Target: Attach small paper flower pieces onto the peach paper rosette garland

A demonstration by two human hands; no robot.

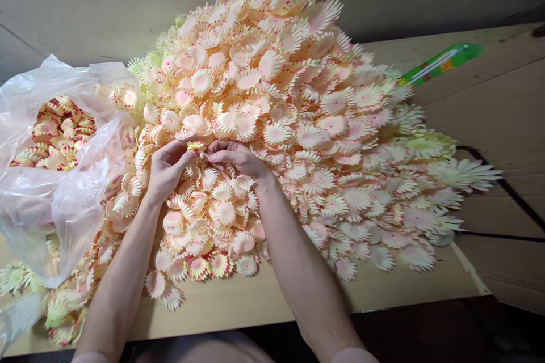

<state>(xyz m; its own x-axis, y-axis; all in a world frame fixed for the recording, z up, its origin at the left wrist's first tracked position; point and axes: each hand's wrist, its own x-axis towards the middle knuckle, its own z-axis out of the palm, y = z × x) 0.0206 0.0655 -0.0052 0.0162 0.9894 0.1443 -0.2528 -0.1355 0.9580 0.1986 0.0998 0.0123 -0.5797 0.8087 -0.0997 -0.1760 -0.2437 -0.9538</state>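
My left hand (167,168) is closed, thumb and fingers pinching a small yellow artificial flower piece (196,146). Close beside it on the right, my right hand (239,159) has its thumb and fingertips pressed together near the same piece; what lies between them is too small to make out. Both hands are over a big heap of artificial flower petals (276,134), cream and pale pink with reddish tips. A few petal discs with brighter red rims (197,267) lie between my forearms.
A translucent plastic bag (79,204) at the left holds more red-tipped petal pieces (63,133). Behind the heap rises a grey wall (106,5). A green package (451,62) pokes out at the right, near cardboard (502,125). The wooden table edge (238,317) runs in front.
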